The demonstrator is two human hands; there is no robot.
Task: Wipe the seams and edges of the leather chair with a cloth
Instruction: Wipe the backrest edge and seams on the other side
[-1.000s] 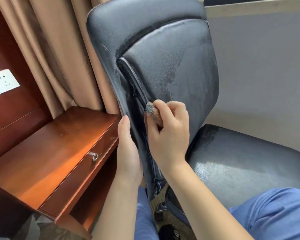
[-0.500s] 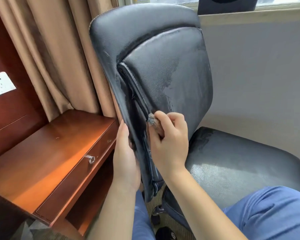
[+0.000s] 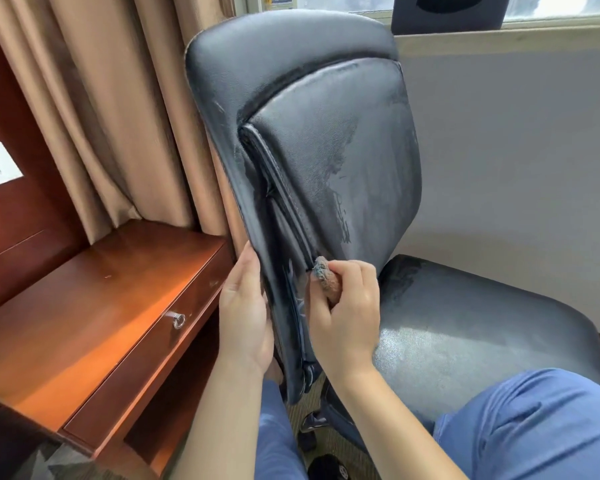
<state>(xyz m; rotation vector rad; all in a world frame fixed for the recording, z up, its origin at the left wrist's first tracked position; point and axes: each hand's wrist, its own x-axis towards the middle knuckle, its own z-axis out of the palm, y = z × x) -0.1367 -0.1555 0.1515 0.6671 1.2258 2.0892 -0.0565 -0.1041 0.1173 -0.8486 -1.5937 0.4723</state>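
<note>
Right hand (image 3: 347,306) pinches cloth (image 3: 324,277) into backrest seam (image 3: 284,199); left hand (image 3: 245,313) flat, bracing chair (image 3: 326,140) edge at 9 o'clock. Risk: small wad slips out under pressure.

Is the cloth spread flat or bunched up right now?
Bunched up: the cloth is a small wad pinched in the right hand, its tip at the chair back's seam.
</note>
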